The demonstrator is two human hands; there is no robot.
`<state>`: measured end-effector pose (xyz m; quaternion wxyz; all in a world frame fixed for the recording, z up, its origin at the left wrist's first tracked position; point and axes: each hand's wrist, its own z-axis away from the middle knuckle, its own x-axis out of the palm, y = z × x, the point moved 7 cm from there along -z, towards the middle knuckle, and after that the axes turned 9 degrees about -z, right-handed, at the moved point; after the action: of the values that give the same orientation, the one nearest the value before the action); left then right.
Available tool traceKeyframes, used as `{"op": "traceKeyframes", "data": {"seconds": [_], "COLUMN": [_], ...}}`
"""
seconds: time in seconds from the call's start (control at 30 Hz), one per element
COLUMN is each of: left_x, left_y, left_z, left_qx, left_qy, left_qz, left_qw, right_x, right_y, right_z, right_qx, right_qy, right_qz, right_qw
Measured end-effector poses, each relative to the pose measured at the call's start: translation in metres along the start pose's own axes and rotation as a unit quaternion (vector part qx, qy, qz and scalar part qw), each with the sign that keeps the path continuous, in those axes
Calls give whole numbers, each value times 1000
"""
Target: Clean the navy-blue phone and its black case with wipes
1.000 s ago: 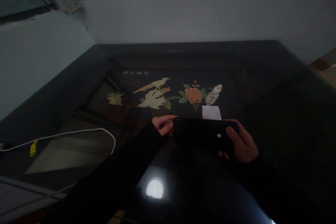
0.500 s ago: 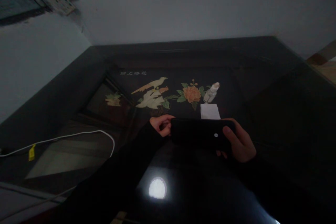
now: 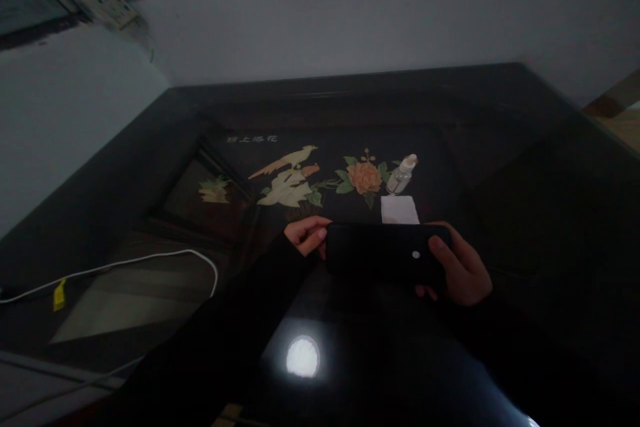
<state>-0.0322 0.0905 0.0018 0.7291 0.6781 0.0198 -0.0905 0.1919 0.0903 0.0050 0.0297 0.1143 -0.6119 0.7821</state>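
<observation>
A black, glossy slab that looks like a smartphone [image 3: 375, 250] is held sideways above the dark tabletop, its face dark apart from a small round striped white spot. My left hand [image 3: 307, 235] pinches its left end between thumb and fingers. Around the right end wraps my right hand [image 3: 463, 267], thumb on the face and fingertips showing beneath. Just beyond the slab lies a flat white square [image 3: 399, 209], paper or cloth, its near edge hidden. A small clear bottle with a white top [image 3: 401, 175] stands behind that square.
The shiny black table [image 3: 320, 110] bears a bird-and-flower picture [image 3: 364, 177] and reflects a round light. A white cable [image 3: 150, 255] with a yellow tag [image 3: 59, 295] runs along the left. Walls rise behind, with sockets [image 3: 113, 3] at upper left.
The slab's right end and my right hand have shifted slightly right. My left thumb has moved up a little at the left end. The view has tilted slightly.
</observation>
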Motion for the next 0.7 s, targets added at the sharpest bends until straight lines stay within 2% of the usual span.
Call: {"op": "traceKeyframes", "data": {"seconds": [0.17,0.57,0.7], "left_x": [-1,-2,-2], "left_y": [-2,-3,-5], "left_z": [-1,-1,-2], "left_qx": [-22,0,-12], "left_qy": [11,14,22], "left_qz": [49,25,58], "left_qw": [998,1000,998], "right_x": [-1,-1,-1], "right_y": [-2,0,1], "right_z": [1,1,1], "right_qx": [-7,-6,-2], "right_qy": [7,-4,-6], "right_qz": [-7,-7,-7], "right_qw": [1000,1000,1000]}}
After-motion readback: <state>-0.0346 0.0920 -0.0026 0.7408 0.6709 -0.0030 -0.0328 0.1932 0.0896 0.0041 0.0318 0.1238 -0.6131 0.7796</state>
